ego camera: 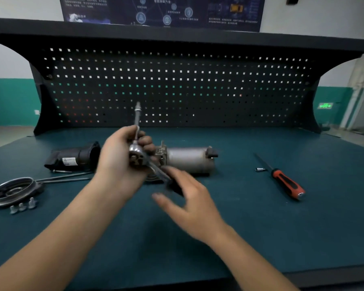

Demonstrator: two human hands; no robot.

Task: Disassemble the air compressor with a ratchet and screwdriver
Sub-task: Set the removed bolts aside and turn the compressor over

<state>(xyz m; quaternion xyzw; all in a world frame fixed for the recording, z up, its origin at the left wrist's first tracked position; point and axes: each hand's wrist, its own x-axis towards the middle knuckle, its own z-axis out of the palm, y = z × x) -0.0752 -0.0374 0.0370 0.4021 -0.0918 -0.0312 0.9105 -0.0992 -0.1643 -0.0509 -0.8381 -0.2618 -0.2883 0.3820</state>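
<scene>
The left hand grips the ratchet at its head, extension pointing up, while the blurred right hand is spread open by the handle, gripping nothing. Best seat the extension squarely on a fastener of the compressor, lying on the tabletop just behind, before turning. Counted: one screwdriver, one loose socket, one round cover, three short bolts, two long rods.

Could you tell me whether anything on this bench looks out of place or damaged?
Nothing stands out. The cover, three bolts and two rods lie together at the left; the screwdriver and a small socket lie at the right. No spill or breakage shows.
</scene>
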